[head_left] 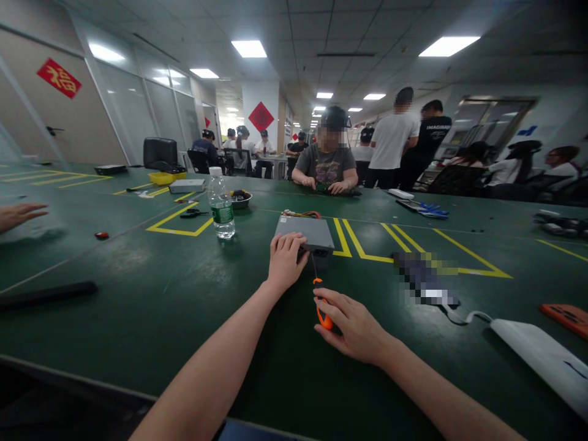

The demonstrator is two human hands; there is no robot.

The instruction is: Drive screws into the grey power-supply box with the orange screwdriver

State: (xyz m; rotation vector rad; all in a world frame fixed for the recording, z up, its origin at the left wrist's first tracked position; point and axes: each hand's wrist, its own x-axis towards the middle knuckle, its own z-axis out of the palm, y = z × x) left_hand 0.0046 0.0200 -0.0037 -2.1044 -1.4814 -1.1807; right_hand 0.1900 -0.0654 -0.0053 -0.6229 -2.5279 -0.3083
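Observation:
A grey metal power supply unit (307,230) lies on the green table, a socket in its near side and coloured cables (303,214) behind it. My left hand (286,257) grips its near left corner, fingers over the top and thumb at the near side. An orange and black screwdriver (324,313) is held in my right hand (351,321), fingers closed around the handle. Its thin shaft points away from me, up to the unit's near side. Whether the tip sits in a screw is too small to tell.
A water bottle (221,205) stands left of the unit, before a metal bowl (239,198). Another person's hand (21,215) reaches in at far left. At right lie a white power bank (539,355) with a cable and an orange phone (567,318). A person (325,156) sits opposite.

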